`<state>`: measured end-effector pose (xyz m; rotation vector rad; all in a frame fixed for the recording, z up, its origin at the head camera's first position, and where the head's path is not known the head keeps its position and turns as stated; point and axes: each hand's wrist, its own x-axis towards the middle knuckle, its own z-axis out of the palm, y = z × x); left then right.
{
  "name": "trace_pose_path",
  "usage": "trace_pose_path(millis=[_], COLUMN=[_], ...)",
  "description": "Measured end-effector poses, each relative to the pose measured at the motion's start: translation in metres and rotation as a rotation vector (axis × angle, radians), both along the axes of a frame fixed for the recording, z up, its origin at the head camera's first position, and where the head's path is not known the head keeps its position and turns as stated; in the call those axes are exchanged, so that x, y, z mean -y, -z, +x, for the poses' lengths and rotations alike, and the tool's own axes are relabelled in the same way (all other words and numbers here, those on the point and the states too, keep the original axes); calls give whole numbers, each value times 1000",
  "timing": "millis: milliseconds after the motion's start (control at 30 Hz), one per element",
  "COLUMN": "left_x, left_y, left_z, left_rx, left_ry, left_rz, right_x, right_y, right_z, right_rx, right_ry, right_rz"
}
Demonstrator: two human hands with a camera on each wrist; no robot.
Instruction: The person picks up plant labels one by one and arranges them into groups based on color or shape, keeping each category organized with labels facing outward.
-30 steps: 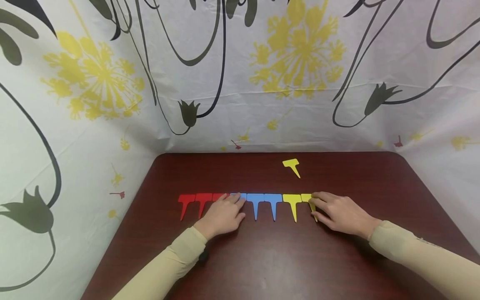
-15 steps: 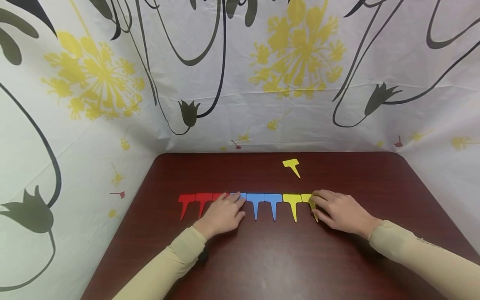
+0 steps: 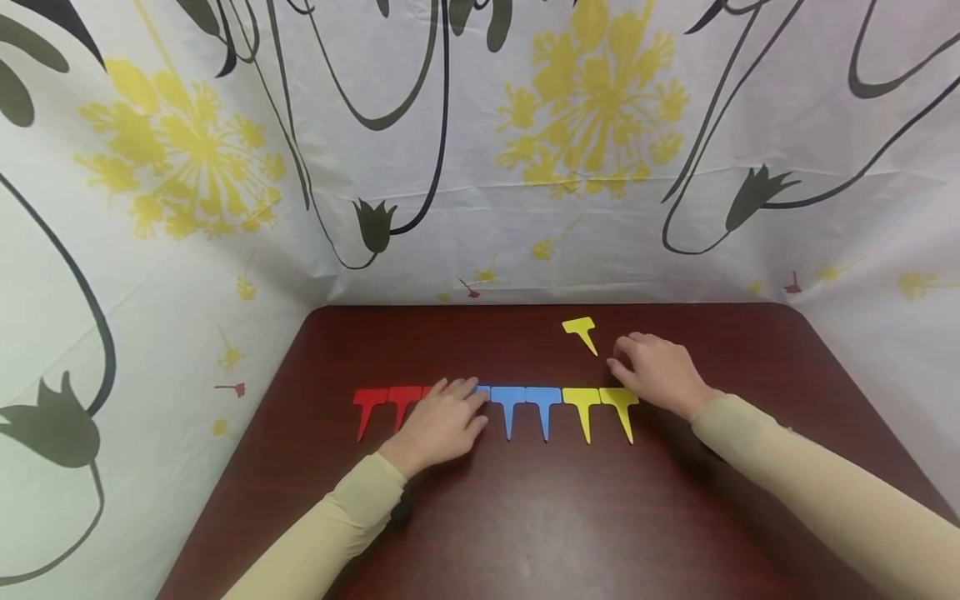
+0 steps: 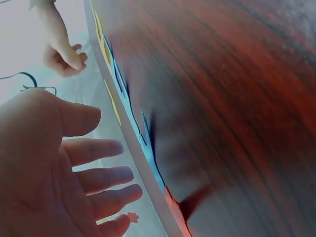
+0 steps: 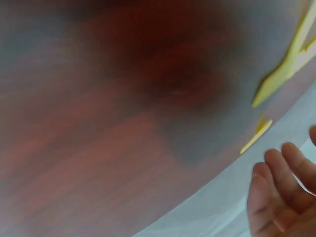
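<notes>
A row of T-shaped plant labels lies edge to edge across the table: red labels at the left, blue labels in the middle, two yellow labels at the right. My left hand is over the row where red meets blue, hiding parts of labels there; its fingers reach forward, loosely spread in the left wrist view. Farther back lies a single yellow plant label, tilted. My right hand is just to the right of that label, beyond the row's right end, with fingers loosely bent and holding nothing.
The dark reddish-brown table has rounded far corners. Behind it and at both sides hangs a white cloth printed with yellow flowers and dark stems. A small black object shows under the left wrist.
My right hand has left the last yellow label in the row and moved back, near the separate yellow label. My left hand stays nearly in place over the row.
</notes>
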<state>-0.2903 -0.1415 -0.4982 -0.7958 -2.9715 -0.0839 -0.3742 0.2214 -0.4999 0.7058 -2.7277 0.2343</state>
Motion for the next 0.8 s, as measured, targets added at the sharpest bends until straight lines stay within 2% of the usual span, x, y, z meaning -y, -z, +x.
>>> trace_pose_path(millis=[167,300,500,600,800], left_x=[4,6,12,15,20], left_y=[0,0,2,4,10], left_z=[2,5,9,12,19], left_rx=[16,14,-20,-34,6], left_ry=[-4,-11,-50,-88,-189], left_rz=[5,7,16,21,4], right_x=[16,21,24,26,30], right_y=[-5,-4,7,11,13], right_z=[-21,-35,-45,-46,-48], right_rx=[183,247,284,270,238], right_ry=[79,115,147,144,125], right_rz=[-34,-40,-11,5,23])
